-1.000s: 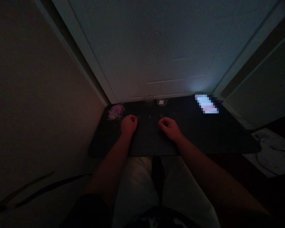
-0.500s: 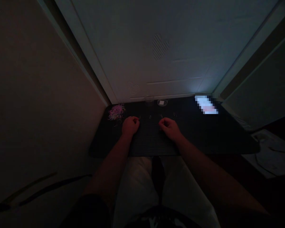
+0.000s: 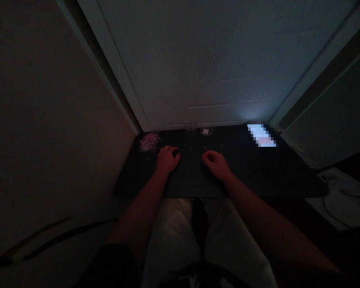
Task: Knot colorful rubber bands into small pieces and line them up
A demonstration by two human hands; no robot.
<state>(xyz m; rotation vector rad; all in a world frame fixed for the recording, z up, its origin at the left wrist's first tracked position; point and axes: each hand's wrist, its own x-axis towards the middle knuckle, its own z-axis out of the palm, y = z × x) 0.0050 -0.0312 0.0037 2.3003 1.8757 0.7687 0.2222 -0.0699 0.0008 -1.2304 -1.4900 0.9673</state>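
Observation:
My left hand [image 3: 168, 159] rests on the dark tabletop [image 3: 186, 180], its thumb apart from its fingers, and nothing shows in it. Just beyond it to the left lies a loose pile of thin pink and whitish strips [image 3: 149, 143]. My right hand [image 3: 216, 164] is closed, thumb and fingertips pressed together; what they may pinch is too small and dark to make out. Right in front of its fingertips are thin pale pieces [image 3: 205, 148]. Another small thin piece [image 3: 191, 149] lies between the hands, and a further one [image 3: 222, 147] beyond the right hand.
At the back edge stand a clear cup-like container [image 3: 190, 128] and a round clear dish [image 3: 211, 131] with a white square in it. A bright blurred-out screen [image 3: 261, 135] glows at the back right. A pale wall [image 3: 168, 80] rises behind the table.
My left hand has gone from a pinch to loosened fingers and shifted slightly right. A thin piece that showed at its fingertips is out of sight now. My right hand stays closed nearly in place.

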